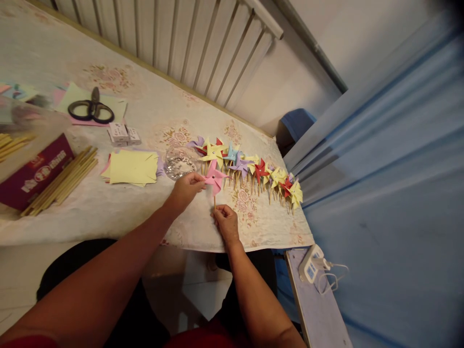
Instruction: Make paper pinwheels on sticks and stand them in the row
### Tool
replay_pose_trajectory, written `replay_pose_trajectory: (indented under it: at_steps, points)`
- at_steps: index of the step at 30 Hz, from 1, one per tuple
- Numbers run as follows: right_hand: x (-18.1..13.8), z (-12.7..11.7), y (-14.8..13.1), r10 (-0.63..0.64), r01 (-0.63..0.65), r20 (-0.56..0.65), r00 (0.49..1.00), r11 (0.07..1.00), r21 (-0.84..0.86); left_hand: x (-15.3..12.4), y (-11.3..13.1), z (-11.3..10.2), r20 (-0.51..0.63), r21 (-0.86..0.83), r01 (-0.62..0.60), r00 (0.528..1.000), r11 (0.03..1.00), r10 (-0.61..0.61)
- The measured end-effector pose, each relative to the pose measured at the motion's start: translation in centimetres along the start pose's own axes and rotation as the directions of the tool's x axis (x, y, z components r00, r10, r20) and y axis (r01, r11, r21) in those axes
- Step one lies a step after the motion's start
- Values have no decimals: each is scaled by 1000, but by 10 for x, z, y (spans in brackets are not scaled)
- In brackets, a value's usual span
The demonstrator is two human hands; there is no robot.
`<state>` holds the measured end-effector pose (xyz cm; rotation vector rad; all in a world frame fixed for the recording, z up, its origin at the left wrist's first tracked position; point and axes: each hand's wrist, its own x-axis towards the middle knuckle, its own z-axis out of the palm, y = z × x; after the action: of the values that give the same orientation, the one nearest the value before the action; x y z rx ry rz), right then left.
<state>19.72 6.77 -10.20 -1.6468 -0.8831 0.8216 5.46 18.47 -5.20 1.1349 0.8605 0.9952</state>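
Note:
A pink paper pinwheel [214,178] on a thin wooden stick is between my hands, over the flowered tablecloth. My right hand [226,223] is closed round the lower part of its stick. At the pinwheel's left edge, the thumb and fingers of my left hand [187,191] pinch a pink blade. Just beyond lies a row of finished-looking pinwheels [242,166] in yellow, red, purple and blue, their sticks pointing towards me. A clear round dish [180,164] of small shiny metal pieces sits behind my left hand.
Left of the dish lie notched yellow paper squares [133,166], small white boxes [123,134] and black-handled scissors [91,110] on coloured paper. Wooden sticks [63,182] lean by a purple box [38,171]. A power strip [311,264] rests on a side ledge beside the blue curtain [391,169].

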Motion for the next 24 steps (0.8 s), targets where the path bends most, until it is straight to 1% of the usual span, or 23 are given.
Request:
replay_pose_trajectory:
  at_steps: [3,6,11,18,21,23,24]
  points:
    - [-1,0,-1,4,-4,-1,1000,1000,4,3,-2,1,16,-123,60,998,991,-59]
    - [-1,0,-2,9,-9,-3,1000,1000,4,3,-1,2,10,-172,77,997,982,-77]
    - [0,0,-1,5,-5,3,1000,1000,13,0,1,2,12,-200,75,997,977,-74]
    - [-1,0,-1,-5,5,8,1000,1000,4,-4,-1,8,44,-229,106,994,968,-99]
    - [-1,0,-1,-5,5,8,1000,1000,5,-5,-2,10,60,-198,122,992,973,-112]
    - [-1,0,-1,-4,4,7,1000,1000,9,-6,-4,11,59,-118,104,994,988,-97]
    - [-1,0,-1,-4,4,5,1000,1000,10,-6,-5,11,48,-49,76,996,996,-73]
